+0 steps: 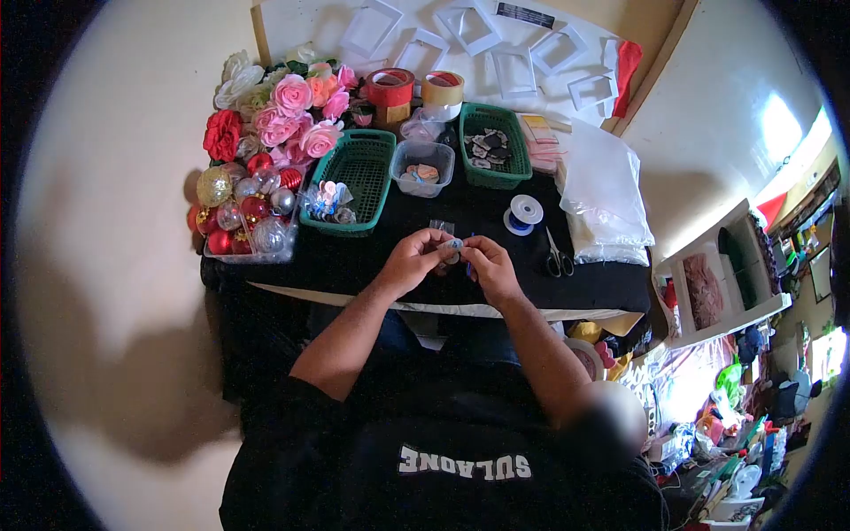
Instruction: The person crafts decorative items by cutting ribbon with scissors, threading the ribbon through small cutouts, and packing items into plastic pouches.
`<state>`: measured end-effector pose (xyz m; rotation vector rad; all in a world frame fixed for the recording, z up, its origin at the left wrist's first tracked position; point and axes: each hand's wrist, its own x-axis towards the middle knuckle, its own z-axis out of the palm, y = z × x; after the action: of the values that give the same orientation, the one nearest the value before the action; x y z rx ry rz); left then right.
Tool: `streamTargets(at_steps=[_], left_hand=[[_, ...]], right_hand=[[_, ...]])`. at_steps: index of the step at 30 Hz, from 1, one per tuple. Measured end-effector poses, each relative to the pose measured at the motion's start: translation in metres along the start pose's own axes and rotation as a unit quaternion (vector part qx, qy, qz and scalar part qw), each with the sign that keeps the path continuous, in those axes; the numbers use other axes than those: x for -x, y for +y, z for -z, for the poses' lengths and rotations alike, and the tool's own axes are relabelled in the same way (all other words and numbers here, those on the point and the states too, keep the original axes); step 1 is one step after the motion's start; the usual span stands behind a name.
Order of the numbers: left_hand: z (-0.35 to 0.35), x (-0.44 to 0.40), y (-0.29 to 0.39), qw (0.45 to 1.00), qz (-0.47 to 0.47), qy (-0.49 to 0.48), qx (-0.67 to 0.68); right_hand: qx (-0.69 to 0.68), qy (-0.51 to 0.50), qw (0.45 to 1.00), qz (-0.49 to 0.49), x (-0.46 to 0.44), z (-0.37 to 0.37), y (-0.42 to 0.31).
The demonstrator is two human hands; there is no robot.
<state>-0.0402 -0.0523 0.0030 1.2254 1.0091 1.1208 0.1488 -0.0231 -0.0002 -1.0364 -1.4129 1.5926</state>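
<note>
My left hand pinches a small, pale, flat piece with blue on it between thumb and fingers, just above the black cloth. My right hand is closed at the right edge of the same piece, its fingertips pressed together. A thin dark-blue strip or thread shows beside the right fingertips; its full length is hidden. Behind the left fingers lies a small clear plastic bag. To the right of my right hand are a white spool with blue on it and scissors with dark handles.
Behind the hands stand a green basket with small pieces, a clear tub, another green basket and tape rolls. Ornaments and artificial flowers are left; plastic bags lie right. White frames stand at the back.
</note>
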Motion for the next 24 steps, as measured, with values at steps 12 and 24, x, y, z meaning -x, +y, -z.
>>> streamTargets(at_steps=[12,24], left_hand=[[0.0,0.001,-0.001,0.999,-0.008,-0.021,-0.03],[0.0,-0.001,-0.006,1.0,-0.015,-0.006,-0.021]], right_hand=[[0.023,0.01,1.0,0.003,0.0,-0.003,-0.001],[0.102,0.023,0.994,0.028,-0.004,-0.004,0.005]])
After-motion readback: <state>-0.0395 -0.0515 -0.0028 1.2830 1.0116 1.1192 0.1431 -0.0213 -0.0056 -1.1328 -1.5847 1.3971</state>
